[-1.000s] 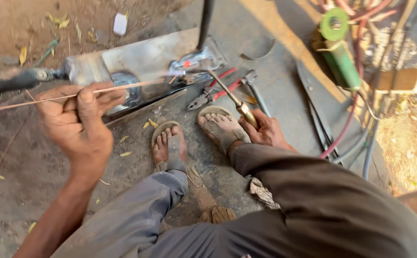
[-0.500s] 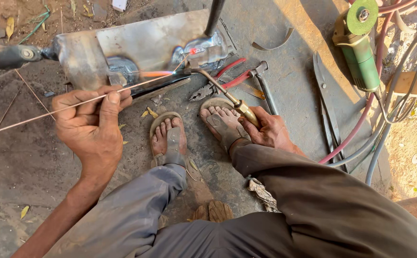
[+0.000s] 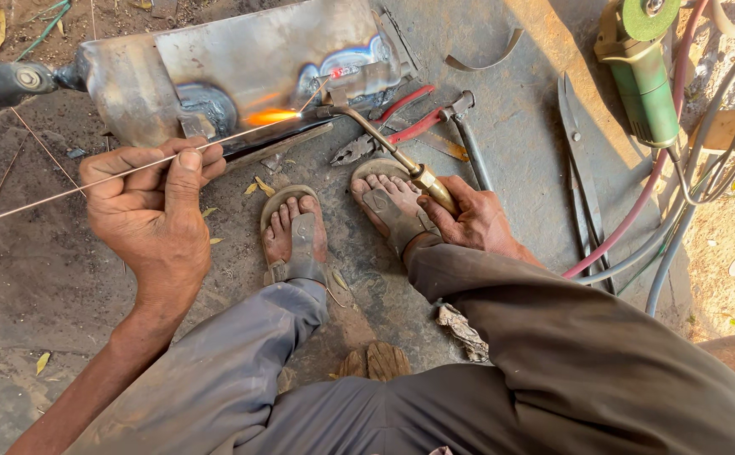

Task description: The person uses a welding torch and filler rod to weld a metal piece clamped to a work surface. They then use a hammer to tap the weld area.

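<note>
Two bare hands work over the floor, the left hand (image 3: 152,211) pinching a thin filler rod (image 3: 89,181), the right hand (image 3: 473,221) gripping a brass gas torch (image 3: 384,147) whose flame licks a dull metal tank (image 3: 241,63) (sandalled feet (image 3: 342,219) just beside risk burns).

Left hand (image 3: 155,209) pinched shut, raised; right hand (image 3: 475,221) fisted, held low.

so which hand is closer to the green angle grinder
Right. The right hand grips the brass torch near the middle of the floor, with the green angle grinder up and to its right. The left hand pinches the filler rod on the far side.
</note>
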